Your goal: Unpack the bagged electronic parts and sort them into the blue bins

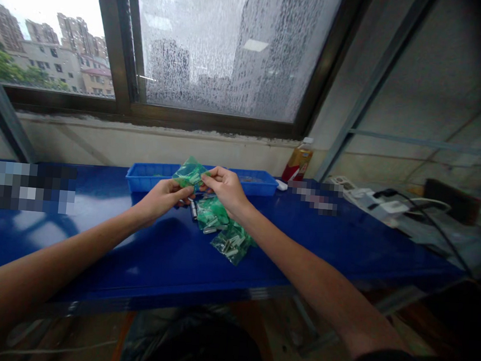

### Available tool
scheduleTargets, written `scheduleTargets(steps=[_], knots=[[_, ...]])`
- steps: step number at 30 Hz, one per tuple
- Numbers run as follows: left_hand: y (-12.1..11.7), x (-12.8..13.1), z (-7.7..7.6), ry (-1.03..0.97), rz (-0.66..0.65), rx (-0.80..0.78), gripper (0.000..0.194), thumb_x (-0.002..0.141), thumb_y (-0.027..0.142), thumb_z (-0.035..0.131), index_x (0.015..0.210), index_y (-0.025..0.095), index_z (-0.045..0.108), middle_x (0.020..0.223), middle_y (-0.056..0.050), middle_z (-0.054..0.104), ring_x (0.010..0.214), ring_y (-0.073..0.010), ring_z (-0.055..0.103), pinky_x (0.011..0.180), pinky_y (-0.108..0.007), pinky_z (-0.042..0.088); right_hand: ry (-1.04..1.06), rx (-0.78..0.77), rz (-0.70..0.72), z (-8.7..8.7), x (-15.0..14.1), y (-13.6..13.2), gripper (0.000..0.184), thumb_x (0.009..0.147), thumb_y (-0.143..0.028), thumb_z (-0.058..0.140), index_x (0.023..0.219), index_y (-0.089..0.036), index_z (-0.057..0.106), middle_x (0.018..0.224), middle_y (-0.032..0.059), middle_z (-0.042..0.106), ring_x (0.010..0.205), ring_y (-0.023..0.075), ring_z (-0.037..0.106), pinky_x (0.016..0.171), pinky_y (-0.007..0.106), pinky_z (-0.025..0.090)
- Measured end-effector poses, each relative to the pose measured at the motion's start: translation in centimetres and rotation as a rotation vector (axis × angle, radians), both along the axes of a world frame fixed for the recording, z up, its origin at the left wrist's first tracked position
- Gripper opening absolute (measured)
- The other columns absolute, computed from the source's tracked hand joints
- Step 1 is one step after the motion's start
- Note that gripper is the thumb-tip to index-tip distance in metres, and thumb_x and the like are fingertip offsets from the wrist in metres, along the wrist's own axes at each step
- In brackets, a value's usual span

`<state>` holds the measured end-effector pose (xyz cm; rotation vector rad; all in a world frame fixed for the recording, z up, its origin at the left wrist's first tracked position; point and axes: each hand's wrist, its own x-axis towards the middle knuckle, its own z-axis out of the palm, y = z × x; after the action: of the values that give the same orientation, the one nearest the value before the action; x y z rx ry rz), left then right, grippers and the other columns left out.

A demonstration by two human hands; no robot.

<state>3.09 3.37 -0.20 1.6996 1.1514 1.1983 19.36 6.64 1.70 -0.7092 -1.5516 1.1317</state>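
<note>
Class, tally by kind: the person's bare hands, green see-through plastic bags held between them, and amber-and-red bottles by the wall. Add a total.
Bare hands, left hand and right hand: 2
Green see-through plastic bag held up: 1
Amber-and-red bottle with white cap: 1
Total: 4

I record one translucent green plastic bag point(188, 170), creased and tilted, pinched between left hand point(165, 195) and right hand point(225, 188). I find it raised above the tabletop point(140, 270), toward the far side; its contents are indistinct.
</note>
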Motion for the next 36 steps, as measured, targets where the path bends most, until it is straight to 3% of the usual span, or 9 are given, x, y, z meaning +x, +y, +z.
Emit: scheduleTargets(steps=[7,11,15,19,24,27,31,33,36], knots=[[2.0,-2.4,0.7,0.283,0.099,0.277,0.023,0.073,0.038,0.061,0.075,0.016,0.063,0.064,-0.002,0.063,0.059,-0.0140,0.056,0.058,-0.026,0.043,-0.011,-0.007,0.052,0.4,0.3,0.1,0.012,0.071,-0.028,0.064,0.070,-0.017,0.060,0.054,-0.0043,0.057,0.050,0.0076,0.053,0.055,0.023,0.045],[1.6,-2.1,0.0,-0.001,0.104,-0.064,0.029,0.074,0.045,0.060,0.079,0.016,0.060,0.063,-0.002,0.063,0.055,-0.0138,0.057,0.057,-0.027,0.044,-0.233,0.280,-0.081,-0.4,0.0,-0.4,0.011,0.079,-0.025,0.054,0.078,-0.019,0.063,0.069,0.0011,0.066,0.064,0.0125,0.061,0.064,0.027,0.047],[0.8,-1.9,0.4,-0.315,0.000,-0.450,0.055,0.081,0.064,0.037,0.080,0.015,0.062,0.070,-0.009,0.067,0.061,-0.0172,0.061,0.059,-0.030,0.047,-0.506,0.641,-0.189,-0.9,-0.1,-0.8,0.017,0.083,-0.022,0.050,0.086,-0.021,0.067,0.088,0.0037,0.070,0.077,0.0154,0.063,0.070,0.029,0.045],[-0.1,-1.4,1.4,-0.317,-0.096,-0.357,0.064,0.081,0.069,0.030,0.088,0.016,0.064,0.093,-0.012,0.069,0.076,-0.0204,0.065,0.062,-0.031,0.049,-0.569,0.679,-0.216,-1.0,0.3,-0.3,0.022,0.082,-0.015,0.047,0.090,-0.023,0.066,0.089,0.0026,0.070,0.077,0.0151,0.062,0.071,0.029,0.045],[-0.7,-0.3,1.2,-0.215,0.022,-0.176,0.035,0.081,0.045,0.052,0.095,0.014,0.060,0.096,-0.012,0.068,0.076,-0.0203,0.067,0.062,-0.030,0.049,-0.555,0.693,-0.197,-1.0,0.6,0.1,0.026,0.080,-0.010,0.045,0.088,-0.022,0.067,0.090,0.0021,0.069,0.083,0.0158,0.062,0.077,0.031,0.045],[-0.4,-0.6,0.6,0.003,0.170,0.082,0.028,0.081,0.035,0.054,0.101,0.015,0.057,0.092,-0.009,0.067,0.068,-0.0185,0.066,0.058,-0.028,0.049,-0.486,0.622,-0.180,-0.9,0.2,-0.3,0.020,0.078,-0.011,0.049,0.083,-0.020,0.067,0.089,0.0037,0.069,0.084,0.0160,0.062,0.079,0.031,0.046],[-0.1,-1.5,0.1,0.473,0.250,0.504,0.027,0.084,0.023,0.048,0.108,0.020,0.061,0.103,-0.008,0.065,0.092,-0.0215,0.063,0.076,-0.033,0.050,-0.290,0.196,-0.009,-0.6,-0.4,-0.7,0.019,0.079,-0.033,0.055,0.077,-0.017,0.064,0.078,0.0060,0.066,0.070,0.0144,0.060,0.059,0.026,0.045],[0.0,-1.7,-0.1,0.595,0.242,0.613,0.036,0.082,0.012,0.043,0.111,0.023,0.061,0.116,-0.008,0.060,0.106,-0.0216,0.057,0.088,-0.037,0.047,-0.195,-0.018,0.088,-0.5,-0.5,-0.5,0.026,0.081,-0.039,0.052,0.075,-0.016,0.061,0.070,0.0049,0.063,0.060,0.0122,0.058,0.049,0.023,0.040],[0.0,-1.5,-0.4,0.639,0.206,0.681,0.051,0.078,0.003,0.039,0.120,0.025,0.056,0.130,-0.008,0.047,0.109,-0.0195,0.053,0.094,-0.040,0.045,-0.120,-0.136,0.047,-0.7,-0.5,-0.1,0.015,0.077,-0.031,0.057,0.074,-0.016,0.057,0.060,0.0000,0.056,0.051,0.0096,0.053,0.044,0.021,0.034]])
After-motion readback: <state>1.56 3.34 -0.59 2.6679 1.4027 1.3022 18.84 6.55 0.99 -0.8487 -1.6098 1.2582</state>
